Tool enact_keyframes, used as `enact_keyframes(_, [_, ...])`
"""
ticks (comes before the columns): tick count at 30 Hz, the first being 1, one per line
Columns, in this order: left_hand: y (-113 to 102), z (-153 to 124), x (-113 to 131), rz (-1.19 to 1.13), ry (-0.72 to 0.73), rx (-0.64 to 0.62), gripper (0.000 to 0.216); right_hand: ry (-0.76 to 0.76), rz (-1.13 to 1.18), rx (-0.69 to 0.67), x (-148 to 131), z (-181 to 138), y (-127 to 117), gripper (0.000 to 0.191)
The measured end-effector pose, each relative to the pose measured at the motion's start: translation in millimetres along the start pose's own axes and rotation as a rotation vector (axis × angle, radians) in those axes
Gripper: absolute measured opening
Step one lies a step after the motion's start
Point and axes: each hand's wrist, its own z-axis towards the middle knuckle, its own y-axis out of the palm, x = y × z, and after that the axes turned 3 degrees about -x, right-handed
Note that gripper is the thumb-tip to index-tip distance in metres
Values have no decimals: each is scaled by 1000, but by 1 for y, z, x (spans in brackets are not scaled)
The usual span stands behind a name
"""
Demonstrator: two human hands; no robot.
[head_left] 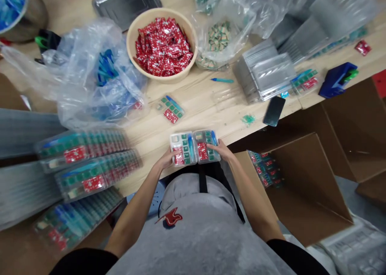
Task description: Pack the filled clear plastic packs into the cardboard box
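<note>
Side by side at the table's front edge are two clear plastic blister packs. Each holds a red patterned sachet, small green pieces, a pale block and a blue stick. My left hand (167,159) grips the left pack (186,157), its thumb over the red sachet. Around the right pack (208,135) my right hand (222,149) is closed, with the thumb on top. The packs' inner edges touch or nearly touch. Just beyond them another filled pack (171,108) lies on the wooden table (196,102).
A cream bowl (132,58) of red sachets stands at the back, beside a bag of small blocks (218,35). Rows of filled packs (96,146) stand at left. Stacked clear trays (265,72), a phone (274,111) and a blue tape dispenser (334,81) are right, above open cartons (310,186).
</note>
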Motion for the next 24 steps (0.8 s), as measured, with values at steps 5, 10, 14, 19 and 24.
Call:
enact_keyframes(5, [-2,-6,10,101,-99,-34,49,54,161,86,20,-17,7,62])
enact_keyframes(10, [20,-9,29,272,-169,-58,54,26,364,44,33,-45,2,61])
enact_keyframes(14, [58,-13,32,427,-216,-87,53,-37,536,62,51,-84,-21,70])
enact_keyframes(19, [139,-13,8,653,-249,-235,57,-133,780,176,96,-145,-68,73])
enact_keyframes(24, [239,-4,-71,789,-249,-395,62,-208,939,303,169,-214,-137,62])
